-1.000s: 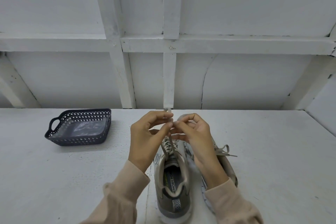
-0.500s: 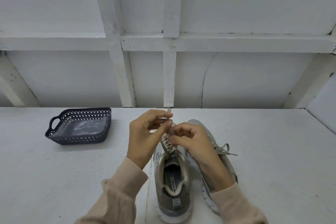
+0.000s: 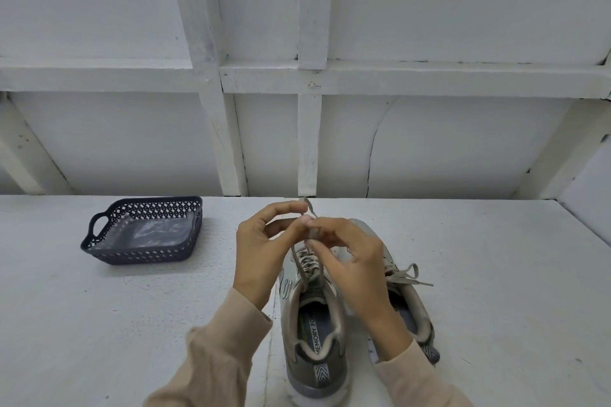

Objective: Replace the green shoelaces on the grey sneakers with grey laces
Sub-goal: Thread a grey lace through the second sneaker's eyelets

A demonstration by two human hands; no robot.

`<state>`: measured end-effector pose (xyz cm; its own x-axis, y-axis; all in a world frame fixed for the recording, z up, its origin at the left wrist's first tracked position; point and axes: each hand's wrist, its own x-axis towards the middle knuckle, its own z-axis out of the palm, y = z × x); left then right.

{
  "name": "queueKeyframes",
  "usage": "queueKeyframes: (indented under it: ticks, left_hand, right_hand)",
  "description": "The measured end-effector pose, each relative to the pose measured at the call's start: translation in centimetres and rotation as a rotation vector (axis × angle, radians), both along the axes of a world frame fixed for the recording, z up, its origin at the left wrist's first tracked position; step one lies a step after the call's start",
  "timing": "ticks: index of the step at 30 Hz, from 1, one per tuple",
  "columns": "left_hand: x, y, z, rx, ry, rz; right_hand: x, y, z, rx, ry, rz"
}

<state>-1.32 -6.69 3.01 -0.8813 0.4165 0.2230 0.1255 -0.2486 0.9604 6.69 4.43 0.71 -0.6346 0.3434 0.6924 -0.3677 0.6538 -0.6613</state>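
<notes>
Grey sneakers (image 3: 315, 357) are standing side by side on the white desk (image 3: 496, 274), heels toward the person, close in and a little right of centre. The desk is running back to a white panelled wall (image 3: 446, 149). Two beige sleeves (image 3: 211, 357) are reaching in from the lower edge, forearms angling inward so that both hands are meeting above the tongue of the sneaker nearer the basket. That dark perforated basket (image 3: 142, 254) is sitting well apart on the left, with a clear plastic bag (image 3: 155, 230) lying inside it.

The left hand (image 3: 261, 251) is raised with its palm turned inward, thumb and forefinger coming together at the top. Its grip is clamped on a grey lace (image 3: 307, 205), a loop of which is poking up above the fingertips. The right hand (image 3: 353, 261) is arching over the shoe, knuckles up and fingers curled. Its grip is pinching the same lace just beside the left fingertips. From the hands the lace is running down into the upper eyelets. The other sneaker, partly hidden under the right wrist, is wearing a bow (image 3: 406, 274) of grey lace.
</notes>
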Motion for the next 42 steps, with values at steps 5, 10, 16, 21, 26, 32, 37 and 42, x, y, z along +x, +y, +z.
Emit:
queueKeyframes:
  ticks: [5, 10, 16, 21, 26, 32, 37, 42]
  left_hand:
    - [0.2, -0.1, 0.2, 0.025, -0.092, -0.05]
    - [0.1, -0.2, 0.2, 0.112, -0.208, -0.031]
    - [-0.7, -1.5, -1.5, 0.102, -0.242, 0.041]
    - [-2.6, -5.3, -4.7, -0.045, -0.226, 0.181]
    - [-3.0, -8.0, -8.4, -0.422, -0.119, 0.192]
    - [-2.4, -7.8, -8.9, -0.846, 0.273, 0.036]
    - [-1.2, -5.9, -8.2, -0.636, 0.443, -0.231]
    - [-1.2, -4.8, -8.3, -0.623, 0.556, -0.193]
  right_hand:
    - [-0.4, 0.8, -0.4, 0.186, 0.088, -0.053]
    - [-0.2, 0.7, 0.9, -0.199, -0.036, 0.099]
    - [1.9, 3.3, 1.7, -0.573, -0.273, 0.304]
    - [4.3, 7.7, -0.1, -0.138, -0.622, -0.122]
    - [4.7, 7.8, -0.5, 0.134, -0.94, -0.388]
    - [3.6, 5.4, -0.3, 0.28, -0.679, -0.275]
    - [2.8, 4.1, -0.7, 0.375, -0.801, 0.067]
    - [2.8, 4.0, -0.8, 0.293, -0.836, 0.091]
